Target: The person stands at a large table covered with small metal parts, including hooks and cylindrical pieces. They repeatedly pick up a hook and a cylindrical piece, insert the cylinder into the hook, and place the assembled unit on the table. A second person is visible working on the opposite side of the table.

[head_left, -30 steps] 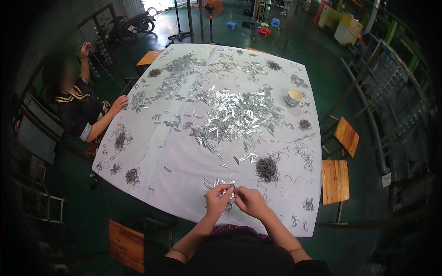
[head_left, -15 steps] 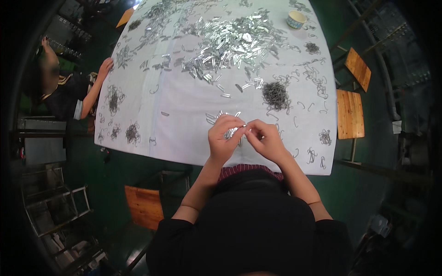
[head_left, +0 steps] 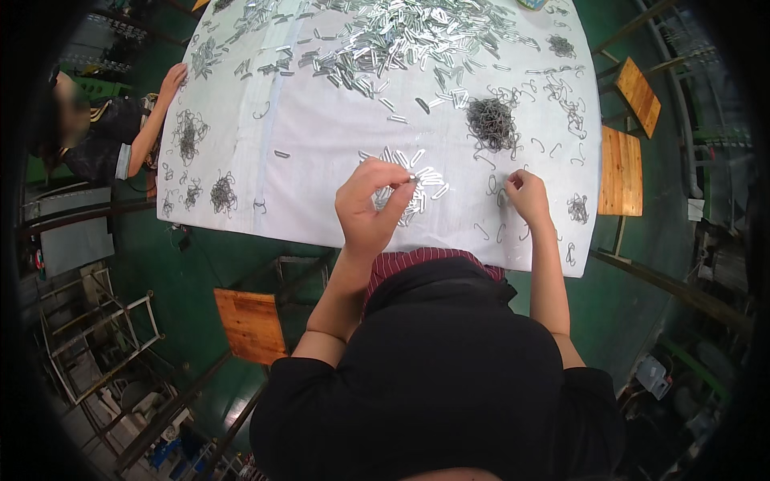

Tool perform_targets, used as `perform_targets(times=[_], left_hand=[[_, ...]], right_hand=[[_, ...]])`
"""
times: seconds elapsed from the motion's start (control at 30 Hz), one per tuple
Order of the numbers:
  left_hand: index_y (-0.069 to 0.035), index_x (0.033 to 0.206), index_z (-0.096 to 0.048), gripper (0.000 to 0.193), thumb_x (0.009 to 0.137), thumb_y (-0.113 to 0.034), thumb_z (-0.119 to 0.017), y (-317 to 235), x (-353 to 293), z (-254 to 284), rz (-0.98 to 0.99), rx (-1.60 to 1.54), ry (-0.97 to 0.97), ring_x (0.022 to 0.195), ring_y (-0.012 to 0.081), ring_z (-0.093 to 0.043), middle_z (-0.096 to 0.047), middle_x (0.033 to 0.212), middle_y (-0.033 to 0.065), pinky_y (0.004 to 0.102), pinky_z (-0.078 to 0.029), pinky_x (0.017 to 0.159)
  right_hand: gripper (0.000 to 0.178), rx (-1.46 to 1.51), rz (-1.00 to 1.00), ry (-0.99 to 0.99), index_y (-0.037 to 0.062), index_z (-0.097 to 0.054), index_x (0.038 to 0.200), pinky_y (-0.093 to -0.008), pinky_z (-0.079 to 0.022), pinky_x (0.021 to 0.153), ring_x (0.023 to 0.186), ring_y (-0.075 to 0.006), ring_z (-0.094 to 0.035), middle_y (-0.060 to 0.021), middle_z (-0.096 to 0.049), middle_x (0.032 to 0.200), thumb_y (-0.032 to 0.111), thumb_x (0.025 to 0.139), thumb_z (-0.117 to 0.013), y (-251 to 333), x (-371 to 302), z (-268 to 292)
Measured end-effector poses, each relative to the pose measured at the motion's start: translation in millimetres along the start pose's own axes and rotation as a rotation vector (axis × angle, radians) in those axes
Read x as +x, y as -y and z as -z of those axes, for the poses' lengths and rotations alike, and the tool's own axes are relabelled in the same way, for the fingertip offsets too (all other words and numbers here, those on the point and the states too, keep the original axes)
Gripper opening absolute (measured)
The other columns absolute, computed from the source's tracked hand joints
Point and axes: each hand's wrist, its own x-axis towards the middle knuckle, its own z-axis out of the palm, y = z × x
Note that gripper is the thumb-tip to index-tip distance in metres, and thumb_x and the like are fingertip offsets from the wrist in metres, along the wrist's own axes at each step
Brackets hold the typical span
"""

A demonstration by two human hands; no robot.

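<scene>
My left hand (head_left: 369, 207) is pinched shut at thumb and forefinger on a small metal strip (head_left: 414, 179), of which only the end shows. It is held over a small heap of shiny silver strips (head_left: 429, 173) near the table's front edge. Off to the right, my right hand (head_left: 527, 198) has its fingers drawn together low over the table. Bent wire hooks (head_left: 492, 185) lie loose beside its fingertips. Whether a hook is between those fingers is hidden. Beyond it sits a dark tangled pile of wire hooks (head_left: 491, 124).
A large heap of silver strips (head_left: 401, 40) covers the far middle of the white-covered table (head_left: 313, 184). Smaller hook piles (head_left: 223, 192) lie at left and right. At the left edge another person's hand (head_left: 174, 78) rests on the table. Wooden stools (head_left: 622, 172) stand around it.
My hands were together over the small strip heap and have parted. My right hand has moved right to the loose hooks; my left stays by the heap. The view has shifted, moving the table upward.
</scene>
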Motion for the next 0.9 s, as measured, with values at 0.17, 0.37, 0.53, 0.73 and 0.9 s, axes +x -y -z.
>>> perform_targets(times=[0.17, 0.37, 0.53, 0.73, 0.9], left_hand=[[0.002, 0.077, -0.058, 0.010, 0.069, 0.007, -0.061, 1, -2, -9, 0.082, -0.068, -0.102, 0.065, 0.0120, -0.050, -0.058, 0.074, 0.0066, 0.0230, -0.040, 0.059], [0.002, 0.077, -0.058, 0.009, 0.069, 0.006, -0.061, 2, -1, -10, 0.086, -0.067, -0.048, 0.066, 0.0122, -0.052, -0.059, 0.075, 0.0071, 0.0230, -0.040, 0.060], [0.001, 0.076, -0.058, 0.010, 0.068, 0.007, -0.062, 4, -4, -8, 0.118, -0.039, 0.012, 0.067, 0.0133, -0.054, -0.059, 0.075, 0.0079, 0.0235, -0.042, 0.061], [0.001, 0.076, -0.059, 0.010, 0.068, 0.006, -0.062, 6, -9, -12, 0.100, -0.073, 0.070, 0.065, 0.0134, -0.054, -0.060, 0.073, 0.0081, 0.0235, -0.042, 0.059], [0.000, 0.075, -0.059, 0.009, 0.068, 0.005, -0.062, 3, -11, -14, 0.170, -0.072, 0.081, 0.066, 0.0127, -0.056, -0.061, 0.074, 0.0073, 0.0226, -0.043, 0.058]], right_hand=[[0.016, -0.092, -0.110, 0.048, -0.0009, -0.059, 0.073, -0.0342, -0.046, 0.060, 0.062, -0.0274, -0.059, -0.0157, -0.060, 0.067, 0.015, 0.070, -0.058, 8, 4, -27], [0.012, 0.071, -0.025, -0.045, -0.0016, -0.056, 0.070, -0.0337, -0.044, 0.056, 0.057, -0.0259, -0.056, -0.0153, -0.056, 0.060, 0.011, 0.070, -0.055, 28, 8, -16], [0.009, 0.409, 0.016, -0.087, 0.0000, -0.054, 0.070, -0.0232, -0.038, 0.046, 0.047, -0.0083, -0.045, -0.0024, -0.051, 0.053, 0.008, 0.074, -0.056, 65, 6, 35], [0.008, 1.221, 0.103, 0.284, -0.0008, -0.052, 0.083, -0.0206, -0.046, 0.045, 0.051, -0.0071, -0.052, -0.0048, -0.056, 0.074, -0.003, 0.077, -0.056, 144, -41, 45], [0.009, 1.324, 0.070, 0.387, -0.0031, -0.051, 0.084, -0.0209, -0.049, 0.046, 0.056, -0.0101, -0.057, -0.0073, -0.057, 0.069, -0.002, 0.078, -0.057, 165, -52, 35]])
